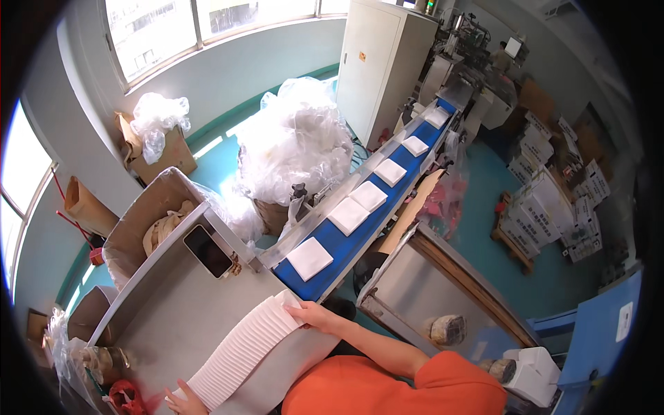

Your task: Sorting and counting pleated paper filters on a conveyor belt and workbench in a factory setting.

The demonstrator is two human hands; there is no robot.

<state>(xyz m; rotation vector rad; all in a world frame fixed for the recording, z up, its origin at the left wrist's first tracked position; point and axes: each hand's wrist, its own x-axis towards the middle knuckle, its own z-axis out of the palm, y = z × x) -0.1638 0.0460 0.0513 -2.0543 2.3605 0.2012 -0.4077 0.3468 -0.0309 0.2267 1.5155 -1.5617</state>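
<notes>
A long, slightly curved row of white folded napkins [242, 351] lies across the grey metal worktop [155, 311], its many thin pieces packed face to face. At the row's far right end, my right hand [315, 316] is closed around the last pieces. My left hand [185, 400] holds the near left end, partly cut off by the lower picture edge. Beyond my right hand, flat white square napkin stacks [310, 259] sit spaced out on a blue conveyor belt [294, 279] that ends at the worktop.
A phone [208, 251] lies at the worktop's back edge, beside a lined cardboard box [142, 214]. Clear plastic bags [297, 131] are heaped behind the conveyor. To the right stand a metal-topped table [429, 283] with a tape roll [448, 330] and stacked white cartons [539, 207].
</notes>
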